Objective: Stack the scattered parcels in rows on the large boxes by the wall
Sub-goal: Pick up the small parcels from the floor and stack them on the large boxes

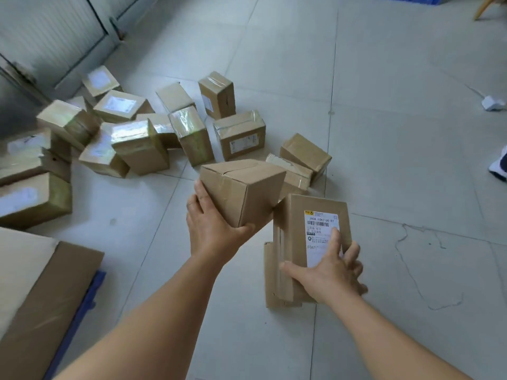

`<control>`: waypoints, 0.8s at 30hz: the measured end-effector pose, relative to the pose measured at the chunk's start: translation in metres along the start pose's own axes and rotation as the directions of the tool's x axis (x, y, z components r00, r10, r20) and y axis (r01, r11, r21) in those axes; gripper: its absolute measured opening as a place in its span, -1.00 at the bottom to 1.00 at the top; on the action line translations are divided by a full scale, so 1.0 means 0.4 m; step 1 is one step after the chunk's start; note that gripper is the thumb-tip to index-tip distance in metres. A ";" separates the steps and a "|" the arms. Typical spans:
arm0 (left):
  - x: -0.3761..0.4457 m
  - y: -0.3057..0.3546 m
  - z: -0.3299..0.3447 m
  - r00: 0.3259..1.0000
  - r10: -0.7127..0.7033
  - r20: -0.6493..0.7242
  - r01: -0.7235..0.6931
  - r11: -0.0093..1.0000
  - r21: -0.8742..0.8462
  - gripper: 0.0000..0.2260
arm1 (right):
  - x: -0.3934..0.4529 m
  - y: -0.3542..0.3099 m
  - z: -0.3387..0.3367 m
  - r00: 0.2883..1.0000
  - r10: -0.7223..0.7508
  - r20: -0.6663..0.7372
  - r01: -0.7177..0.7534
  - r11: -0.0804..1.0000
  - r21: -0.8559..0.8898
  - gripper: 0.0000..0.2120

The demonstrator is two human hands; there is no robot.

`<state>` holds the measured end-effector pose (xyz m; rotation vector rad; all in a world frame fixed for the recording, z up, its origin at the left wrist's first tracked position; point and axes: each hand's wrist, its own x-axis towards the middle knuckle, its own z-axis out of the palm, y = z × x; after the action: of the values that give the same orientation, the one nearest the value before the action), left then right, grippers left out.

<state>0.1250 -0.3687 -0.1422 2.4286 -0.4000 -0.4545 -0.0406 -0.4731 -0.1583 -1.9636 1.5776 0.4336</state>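
Above the tiled floor (384, 133), the left hand (211, 229) grips a plain parcel (241, 187), thumb on its left face, fingers curled under its lower corner. Right hand (329, 270) grasps a labelled parcel (315, 237) lying atop another carton. Behind, scattered parcels (137, 133) lie in a loose heap. At lower left, a large box (41, 283).

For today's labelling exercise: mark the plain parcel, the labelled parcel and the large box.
plain parcel (255, 198), head view, front face.
labelled parcel (295, 229), head view, bare cardboard top.
large box (41, 292), head view, top flap.
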 end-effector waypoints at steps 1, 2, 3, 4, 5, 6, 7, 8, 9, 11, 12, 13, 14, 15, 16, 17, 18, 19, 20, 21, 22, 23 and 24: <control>-0.020 -0.007 -0.044 1.000 -0.025 -0.016 0.025 1.000 -0.009 0.19 | -0.034 -0.026 -0.021 1.000 -0.012 0.006 0.012 1.000 0.002 0.23; -0.041 -0.013 -0.089 0.998 -0.059 -0.025 0.058 0.998 -0.022 0.18 | -0.069 -0.051 -0.040 1.000 -0.023 0.012 0.023 1.000 0.002 0.22; -0.064 -0.021 -0.133 0.994 -0.105 -0.031 0.103 0.994 -0.039 0.18 | -0.102 -0.076 -0.059 0.999 -0.036 0.021 0.036 0.999 -0.002 0.21; -0.086 -0.029 -0.176 0.988 -0.153 -0.036 0.151 0.986 -0.065 0.18 | -0.134 -0.104 -0.076 0.998 -0.056 0.031 0.056 0.998 -0.008 0.21; -0.108 -0.038 -0.219 0.978 -0.204 -0.040 0.199 0.975 -0.100 0.18 | -0.166 -0.132 -0.091 0.996 -0.079 0.046 0.079 0.997 -0.014 0.21; -0.131 -0.047 -0.261 0.966 -0.256 -0.044 0.247 0.959 -0.142 0.19 | -0.198 -0.160 -0.103 0.993 -0.103 0.060 0.105 0.994 -0.019 0.21; -0.154 -0.058 -0.301 0.951 -0.307 -0.049 0.293 0.938 -0.184 0.19 | -0.231 -0.188 -0.111 0.989 -0.130 0.075 0.132 0.991 -0.025 0.21; -0.177 -0.068 -0.340 0.934 -0.352 -0.061 0.331 0.917 -0.222 0.18 | -0.264 -0.216 -0.117 0.983 -0.160 0.092 0.164 0.986 -0.038 0.21; -0.200 -0.080 -0.377 0.917 -0.392 -0.076 0.364 0.898 -0.247 0.17 | -0.298 -0.243 -0.121 0.976 -0.189 0.109 0.196 0.979 -0.053 0.21; -0.247 -0.100 -0.448 0.879 -0.462 -0.121 0.417 0.865 -0.280 0.16 | -0.363 -0.294 -0.123 0.959 -0.244 0.147 0.257 0.963 -0.082 0.21; -0.271 -0.110 -0.482 0.859 -0.493 -0.142 0.438 0.849 -0.294 0.16 | -0.397 -0.319 -0.122 0.948 -0.270 0.168 0.288 0.953 -0.092 0.21; -0.295 -0.123 -0.514 0.838 -0.520 -0.164 0.458 0.834 -0.307 0.17 | -0.430 -0.342 -0.120 0.937 -0.294 0.189 0.316 0.944 -0.099 0.22; -0.320 -0.136 -0.542 0.815 -0.549 -0.182 0.478 0.816 -0.324 0.18 | -0.465 -0.364 -0.116 0.925 -0.318 0.209 0.345 0.933 -0.107 0.22; -0.350 -0.153 -0.576 0.786 -0.584 -0.203 0.497 0.792 -0.355 0.19 | -0.506 -0.388 -0.107 0.908 -0.347 0.234 0.382 0.916 -0.122 0.22; -0.379 -0.171 -0.608 0.757 -0.614 -0.225 0.507 0.769 -0.390 0.20 | -0.545 -0.411 -0.096 0.891 -0.376 0.255 0.418 0.898 -0.135 0.22; -0.403 -0.187 -0.633 0.735 -0.632 -0.245 0.507 0.752 -0.420 0.20 | -0.577 -0.428 -0.084 0.876 -0.400 0.270 0.446 0.884 -0.140 0.22; -0.426 -0.204 -0.658 0.712 -0.649 -0.268 0.504 0.738 -0.448 0.20 | -0.608 -0.447 -0.071 0.861 -0.423 0.282 0.473 0.869 -0.142 0.23; -0.450 -0.223 -0.681 0.688 -0.666 -0.288 0.503 0.724 -0.473 0.19 | -0.639 -0.465 -0.058 0.845 -0.446 0.296 0.501 0.853 -0.146 0.23; -0.474 -0.241 -0.703 0.661 -0.685 -0.306 0.504 0.708 -0.494 0.19 | -0.669 -0.481 -0.041 0.828 -0.466 0.312 0.528 0.835 -0.156 0.22; -0.497 -0.262 -0.724 0.633 -0.705 -0.321 0.509 0.691 -0.513 0.19 | -0.699 -0.496 -0.024 0.811 -0.485 0.327 0.554 0.816 -0.166 0.22; -0.521 -0.285 -0.742 0.604 -0.724 -0.333 0.516 0.674 -0.530 0.19 | -0.729 -0.509 -0.006 0.794 -0.502 0.343 0.579 0.796 -0.175 0.22; -0.545 -0.310 -0.761 0.574 -0.742 -0.345 0.521 0.657 -0.545 0.19 | -0.759 -0.521 0.015 0.777 -0.518 0.358 0.602 0.777 -0.184 0.22; -0.569 -0.336 -0.777 0.546 -0.759 -0.354 0.527 0.640 -0.560 0.19 | -0.791 -0.530 0.036 0.761 -0.532 0.371 0.624 0.757 -0.193 0.22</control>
<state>0.0728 -0.0152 0.0546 2.0808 0.8532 -0.0632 0.0863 -0.1903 0.0631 -2.3609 0.6650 0.6940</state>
